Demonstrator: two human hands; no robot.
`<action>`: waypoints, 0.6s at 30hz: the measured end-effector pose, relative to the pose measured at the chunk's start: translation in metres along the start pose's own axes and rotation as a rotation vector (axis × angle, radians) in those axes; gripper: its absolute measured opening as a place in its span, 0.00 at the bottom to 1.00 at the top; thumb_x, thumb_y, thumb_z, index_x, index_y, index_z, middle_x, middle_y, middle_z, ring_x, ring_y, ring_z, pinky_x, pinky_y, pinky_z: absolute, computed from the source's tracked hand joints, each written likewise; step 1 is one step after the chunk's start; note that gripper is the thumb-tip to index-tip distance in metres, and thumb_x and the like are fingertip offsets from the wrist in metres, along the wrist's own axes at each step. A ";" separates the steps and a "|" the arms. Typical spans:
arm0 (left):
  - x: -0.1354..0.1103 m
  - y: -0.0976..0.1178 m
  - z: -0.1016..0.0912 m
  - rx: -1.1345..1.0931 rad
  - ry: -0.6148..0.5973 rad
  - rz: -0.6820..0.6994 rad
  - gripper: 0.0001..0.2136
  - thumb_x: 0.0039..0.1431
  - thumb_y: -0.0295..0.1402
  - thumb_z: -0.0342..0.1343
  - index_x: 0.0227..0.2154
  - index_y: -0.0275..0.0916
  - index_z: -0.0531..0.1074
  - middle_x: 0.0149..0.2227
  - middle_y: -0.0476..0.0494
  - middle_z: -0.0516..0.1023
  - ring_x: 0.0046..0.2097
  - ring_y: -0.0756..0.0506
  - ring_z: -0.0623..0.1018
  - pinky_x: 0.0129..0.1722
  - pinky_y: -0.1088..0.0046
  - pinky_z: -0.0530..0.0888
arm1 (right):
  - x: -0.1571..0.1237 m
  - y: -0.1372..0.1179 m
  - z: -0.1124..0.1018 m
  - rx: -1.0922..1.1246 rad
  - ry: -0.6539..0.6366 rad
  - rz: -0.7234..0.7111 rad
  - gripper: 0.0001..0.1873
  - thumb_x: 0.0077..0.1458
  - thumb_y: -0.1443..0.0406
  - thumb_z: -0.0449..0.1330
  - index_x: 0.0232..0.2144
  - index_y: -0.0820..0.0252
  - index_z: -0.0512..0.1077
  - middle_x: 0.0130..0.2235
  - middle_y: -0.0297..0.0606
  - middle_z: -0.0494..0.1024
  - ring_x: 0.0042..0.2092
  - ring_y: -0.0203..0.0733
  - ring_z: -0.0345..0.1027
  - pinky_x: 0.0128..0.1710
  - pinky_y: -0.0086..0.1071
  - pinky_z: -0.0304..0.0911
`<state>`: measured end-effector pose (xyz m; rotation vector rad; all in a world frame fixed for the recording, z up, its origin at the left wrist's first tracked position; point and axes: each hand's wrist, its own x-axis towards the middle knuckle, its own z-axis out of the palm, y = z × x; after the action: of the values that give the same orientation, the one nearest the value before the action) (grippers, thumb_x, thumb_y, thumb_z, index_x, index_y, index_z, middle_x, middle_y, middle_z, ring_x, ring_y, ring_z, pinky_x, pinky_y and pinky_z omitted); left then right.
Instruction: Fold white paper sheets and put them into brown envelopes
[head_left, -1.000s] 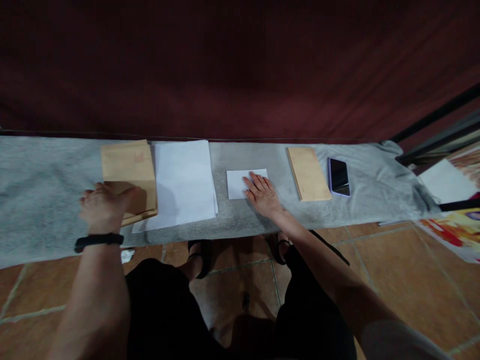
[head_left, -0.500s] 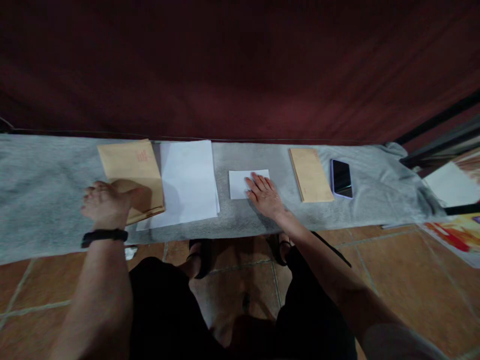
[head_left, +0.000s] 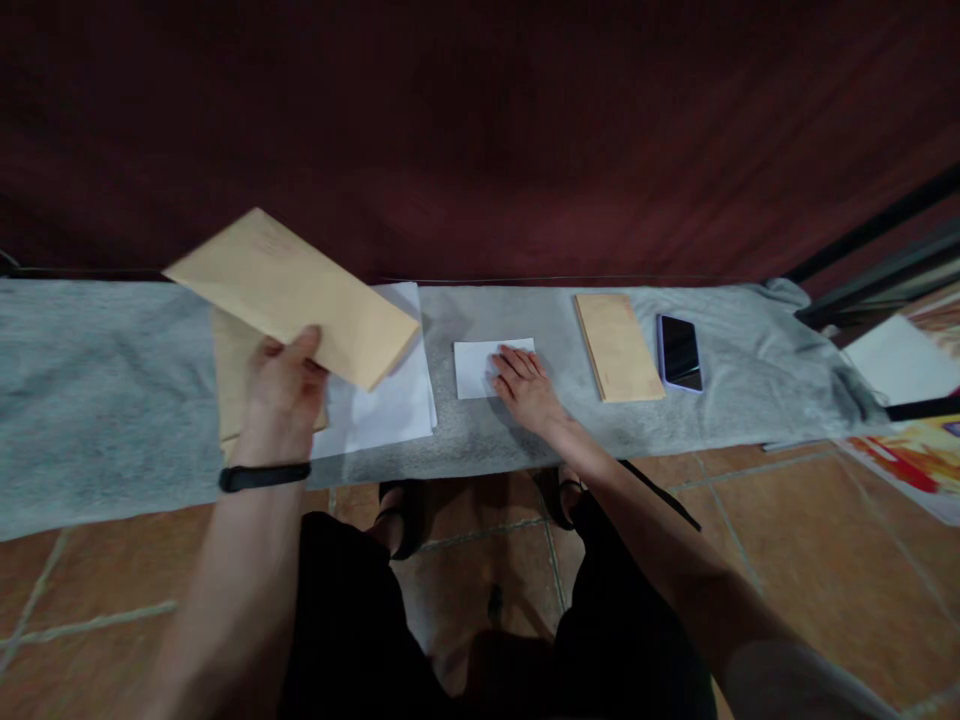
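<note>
My left hand [head_left: 285, 385], with a dark band at the wrist, pinches a brown paper envelope [head_left: 300, 295] by its near edge. Tilted, the envelope hangs over a stack of white paper sheets [head_left: 382, 412] and hides part of them. Beneath the hand lie more brown envelopes [head_left: 234, 375], partly covered. My right hand [head_left: 527, 388] rests flat with fingers stretched on a small folded white paper [head_left: 472, 370]. To its right is a separate stack of brown envelopes [head_left: 620, 348] on the grey cloth.
A phone in a pale purple case [head_left: 680, 353] lies right of the envelope stack. The grey cloth [head_left: 97, 400] covers a narrow bench before a dark red curtain [head_left: 480, 150]. Colourful printed sheets [head_left: 911, 465] and a white sheet [head_left: 900, 360] are at the far right.
My left hand has taken an envelope off the left stack and carried it up and to the right, over the white sheets. My right hand stays on the folded paper.
</note>
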<state>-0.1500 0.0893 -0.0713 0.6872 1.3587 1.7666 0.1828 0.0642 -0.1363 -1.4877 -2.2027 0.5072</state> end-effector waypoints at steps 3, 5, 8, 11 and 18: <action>-0.046 -0.023 0.054 -0.149 -0.188 -0.174 0.17 0.41 0.29 0.73 0.34 0.38 0.73 0.40 0.47 0.84 0.45 0.47 0.81 0.47 0.70 0.78 | 0.003 -0.007 -0.003 0.408 0.006 0.080 0.25 0.69 0.52 0.51 0.61 0.55 0.70 0.67 0.42 0.68 0.69 0.47 0.57 0.72 0.48 0.49; -0.071 -0.035 0.079 -0.167 -0.239 -0.206 0.19 0.41 0.32 0.74 0.37 0.38 0.75 0.41 0.45 0.84 0.45 0.45 0.82 0.46 0.69 0.79 | 0.003 -0.012 -0.002 0.738 -0.017 0.159 0.25 0.66 0.48 0.53 0.58 0.52 0.71 0.62 0.40 0.74 0.63 0.46 0.67 0.65 0.45 0.62; -0.091 -0.047 0.100 -0.223 -0.335 -0.252 0.19 0.43 0.33 0.74 0.38 0.39 0.76 0.45 0.42 0.85 0.50 0.43 0.82 0.49 0.68 0.78 | 0.004 -0.015 0.000 1.088 0.010 0.316 0.23 0.57 0.48 0.63 0.50 0.51 0.73 0.50 0.37 0.81 0.48 0.44 0.76 0.47 0.38 0.75; -0.092 -0.052 0.107 -0.263 -0.362 -0.311 0.18 0.46 0.31 0.73 0.39 0.39 0.76 0.46 0.42 0.84 0.51 0.43 0.82 0.51 0.67 0.78 | 0.005 -0.012 -0.005 1.307 0.043 0.424 0.20 0.49 0.54 0.68 0.43 0.52 0.74 0.41 0.34 0.83 0.39 0.41 0.77 0.38 0.33 0.75; -0.087 -0.049 0.108 -0.305 -0.393 -0.529 0.15 0.51 0.23 0.68 0.43 0.39 0.77 0.47 0.42 0.84 0.51 0.45 0.82 0.52 0.69 0.79 | 0.004 0.004 -0.029 1.464 -0.064 0.448 0.17 0.45 0.57 0.70 0.37 0.54 0.75 0.33 0.31 0.82 0.32 0.39 0.76 0.35 0.33 0.73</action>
<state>-0.0035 0.0794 -0.0847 0.4244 0.8744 1.2888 0.2003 0.0705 -0.1129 -0.9875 -0.8627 1.7736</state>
